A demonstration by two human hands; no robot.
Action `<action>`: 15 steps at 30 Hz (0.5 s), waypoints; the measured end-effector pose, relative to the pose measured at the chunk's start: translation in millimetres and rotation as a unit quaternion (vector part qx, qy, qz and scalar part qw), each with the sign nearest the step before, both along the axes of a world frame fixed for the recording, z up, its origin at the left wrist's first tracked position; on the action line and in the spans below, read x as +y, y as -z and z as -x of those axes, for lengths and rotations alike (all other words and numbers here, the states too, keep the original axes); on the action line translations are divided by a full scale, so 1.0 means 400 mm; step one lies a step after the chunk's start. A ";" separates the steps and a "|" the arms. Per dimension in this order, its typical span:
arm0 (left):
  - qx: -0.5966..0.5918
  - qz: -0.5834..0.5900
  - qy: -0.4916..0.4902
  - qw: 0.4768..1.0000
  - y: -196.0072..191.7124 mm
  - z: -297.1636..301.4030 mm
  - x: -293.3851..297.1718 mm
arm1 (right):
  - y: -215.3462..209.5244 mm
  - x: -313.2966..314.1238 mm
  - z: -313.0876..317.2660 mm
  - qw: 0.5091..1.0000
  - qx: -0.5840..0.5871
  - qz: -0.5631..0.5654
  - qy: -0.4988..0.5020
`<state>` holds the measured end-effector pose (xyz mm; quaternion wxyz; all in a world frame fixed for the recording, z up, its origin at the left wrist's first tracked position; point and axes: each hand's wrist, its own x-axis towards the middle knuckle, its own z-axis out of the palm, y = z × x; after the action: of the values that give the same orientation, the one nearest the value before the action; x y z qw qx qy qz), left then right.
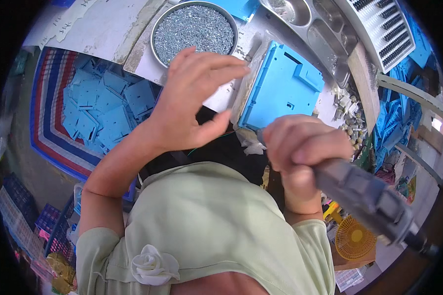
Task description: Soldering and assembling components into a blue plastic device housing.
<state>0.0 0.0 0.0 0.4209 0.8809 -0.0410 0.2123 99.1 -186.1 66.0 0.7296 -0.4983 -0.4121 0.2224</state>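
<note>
My left hand is raised with fingers together and thumb apart, holding nothing, in front of a round metal bowl full of small screws. My right hand is closed around the grey body of a powered screwdriver, which slants down to the lower right. Its tip is hidden behind my fingers, close to the lower edge of a blue plastic housing lying on the worktable. A light green shirt with a fabric rose fills the lower middle.
A striped sack of many blue plastic parts lies at the left. A metal compartment tray and a white rack with black pins sit at the top right. More blue parts pile at the right. A small yellow fan stands below.
</note>
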 end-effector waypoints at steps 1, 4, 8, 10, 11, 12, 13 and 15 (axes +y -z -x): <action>-0.017 0.000 -0.017 1.000 0.007 -0.001 0.005 | 0.006 0.008 0.007 0.999 -0.041 0.015 0.002; -0.054 -0.005 -0.044 0.998 0.037 -0.011 0.008 | 0.019 0.018 0.018 0.995 -0.100 0.024 0.002; -0.075 -0.024 -0.031 0.996 0.038 -0.062 -0.020 | 0.019 0.000 -0.001 0.993 -0.111 0.040 -0.006; -0.090 -0.024 0.029 0.995 0.016 -0.097 -0.066 | -0.009 -0.054 -0.046 0.996 -0.085 -0.002 -0.024; -0.102 -0.021 0.063 0.993 0.004 -0.122 -0.093 | -0.029 -0.089 -0.070 0.996 -0.083 -0.012 -0.012; -0.092 -0.014 0.091 0.991 -0.007 -0.142 -0.119 | -0.046 -0.135 -0.097 0.996 -0.080 -0.029 0.015; -0.077 -0.044 0.110 0.990 -0.011 -0.159 -0.141 | -0.066 -0.180 -0.114 0.994 -0.086 -0.030 0.063; -0.047 -0.121 0.130 0.983 -0.006 -0.181 -0.159 | -0.046 -0.221 -0.154 0.989 -0.072 -0.044 0.125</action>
<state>72.3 -63.5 2.3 0.3329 0.9017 -0.1998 0.1902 160.9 -274.4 84.3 0.7416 -0.5277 -0.4074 0.0751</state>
